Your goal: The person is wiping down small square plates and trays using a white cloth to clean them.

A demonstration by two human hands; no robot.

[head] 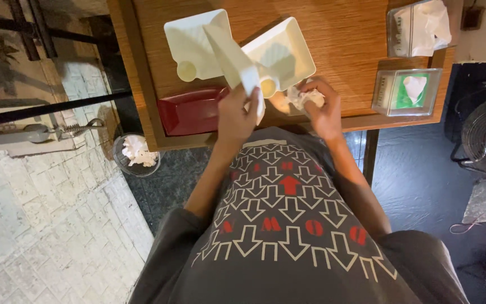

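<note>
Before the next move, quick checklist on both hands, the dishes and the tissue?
1. Left hand has hold of the tilted white dish: ok, fingers wrap its lower end.
2. Right hand has the crumpled tissue: ok, bunched in the fingers.
3. Tissue touching the tilted dish: cannot tell, the hands hide the spot.
4. Other dishes resting flat on the wooden table: ok for the two white dishes and the red dish.
5. Tissue boxes within easy reach: ok, at the table's right side, tissues sticking up.
6. Bin with used tissue on the floor: ok, left of the table.
</note>
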